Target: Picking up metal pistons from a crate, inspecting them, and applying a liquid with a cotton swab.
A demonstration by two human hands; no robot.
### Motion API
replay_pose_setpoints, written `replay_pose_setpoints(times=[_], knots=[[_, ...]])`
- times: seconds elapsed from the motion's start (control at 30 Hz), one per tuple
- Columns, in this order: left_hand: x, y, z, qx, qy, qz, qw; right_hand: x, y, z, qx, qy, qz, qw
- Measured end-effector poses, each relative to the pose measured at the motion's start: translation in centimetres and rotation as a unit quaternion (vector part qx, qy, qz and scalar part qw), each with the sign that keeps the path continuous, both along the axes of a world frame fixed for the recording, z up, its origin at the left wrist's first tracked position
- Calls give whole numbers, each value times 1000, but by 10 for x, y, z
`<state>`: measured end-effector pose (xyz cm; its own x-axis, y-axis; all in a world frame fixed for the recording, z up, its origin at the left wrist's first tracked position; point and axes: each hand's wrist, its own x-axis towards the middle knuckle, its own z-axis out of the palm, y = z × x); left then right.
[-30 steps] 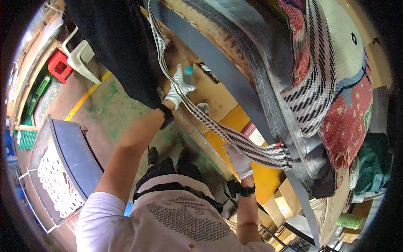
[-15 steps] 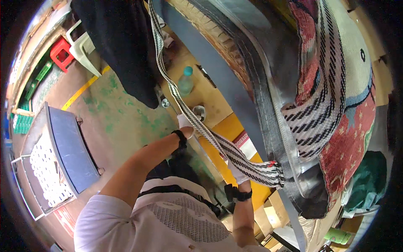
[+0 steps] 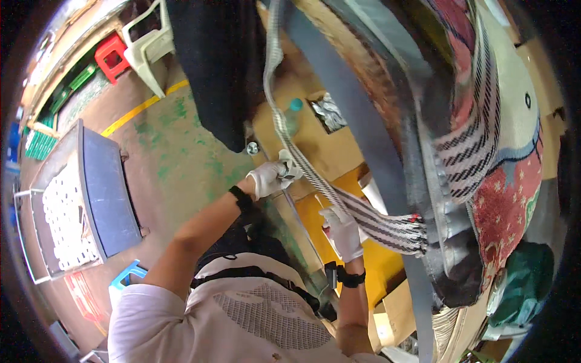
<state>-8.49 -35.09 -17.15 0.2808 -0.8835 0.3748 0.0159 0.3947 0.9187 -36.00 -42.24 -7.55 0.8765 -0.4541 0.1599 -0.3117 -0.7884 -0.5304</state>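
My left hand (image 3: 264, 180), in a white glove, is closed around a small whitish-grey piece (image 3: 292, 167) above the near edge of the workbench. Its exact kind does not show. To the right, my right hand (image 3: 344, 235), also gloved, has its fingers curled over the yellow surface (image 3: 378, 275). A thin pale edge and a bit of red show beside those fingers, but what they hold cannot be made out. A black-and-white striped woven strap (image 3: 305, 166) hangs across the view, passing close above both hands and partly covering the bench.
A bottle with a teal cap (image 3: 295, 106) and a dark box of silvery pieces (image 3: 330, 113) are on the bench (image 3: 321, 151). Hanging fabric (image 3: 505, 187) fills the right side. At left are a blue-grey cart (image 3: 106, 193), a red stool (image 3: 111, 57) and a pale chair (image 3: 148, 48).
The view has shifted, bringing both gloves more fully out from behind the strap. My left hand now shows the whitish-grey piece at its fingers. The silvery pieces and a blue stool have come into view.
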Motion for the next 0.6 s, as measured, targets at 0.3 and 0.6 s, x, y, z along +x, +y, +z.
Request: replay_pose_setpoints(times=[0.3, 0.6], knots=[[83, 154, 131, 54, 551, -72, 830, 126, 71, 124, 457, 33, -83, 885], [99, 366, 197, -14, 394, 176, 902, 230, 213, 158, 314, -44, 179, 932]])
